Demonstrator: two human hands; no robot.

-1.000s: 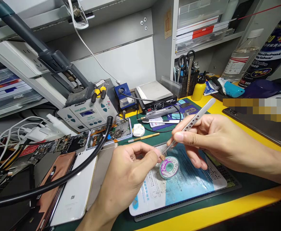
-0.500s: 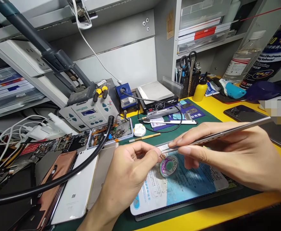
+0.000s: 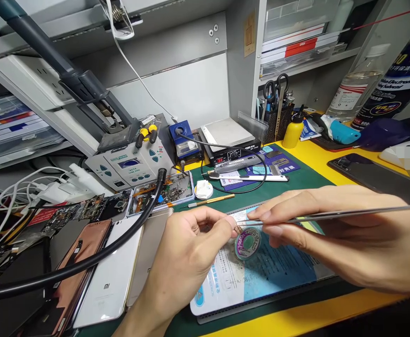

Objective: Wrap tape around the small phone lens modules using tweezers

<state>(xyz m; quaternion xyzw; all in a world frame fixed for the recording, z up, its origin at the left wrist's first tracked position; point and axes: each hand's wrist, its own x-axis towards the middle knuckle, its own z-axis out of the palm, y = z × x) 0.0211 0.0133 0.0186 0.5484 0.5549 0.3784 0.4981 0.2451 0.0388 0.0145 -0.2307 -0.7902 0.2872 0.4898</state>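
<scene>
My left hand [image 3: 193,248] is closed, thumb and forefinger pinching a short copper-coloured piece of desoldering braid [image 3: 239,230]. Just below those fingertips is a small round spool [image 3: 241,248] with a purple and white label and a greenish middle; whether it hangs or rests on the mat I cannot tell. My right hand [image 3: 359,238] grips a pair of metal tweezers [image 3: 345,214] between thumb and fingers. The tweezer tips point left and meet the braid at my left fingertips. Beneath both hands lies a blue and white printed mat [image 3: 226,295].
Phones, one of them white [image 3: 108,276], lie at the left under a black hose [image 3: 120,245]. Behind stand a hot-air station [image 3: 128,164], a parts tray [image 3: 187,189] and a soldering station [image 3: 228,157]. A yellow bottle [image 3: 292,133] and a dark phone [image 3: 362,175] are at the right.
The rear end of the tweezers has dropped, so they lie nearer level, and my right hand has turned with them. My left hand has hardly moved; the spool has turned slightly.
</scene>
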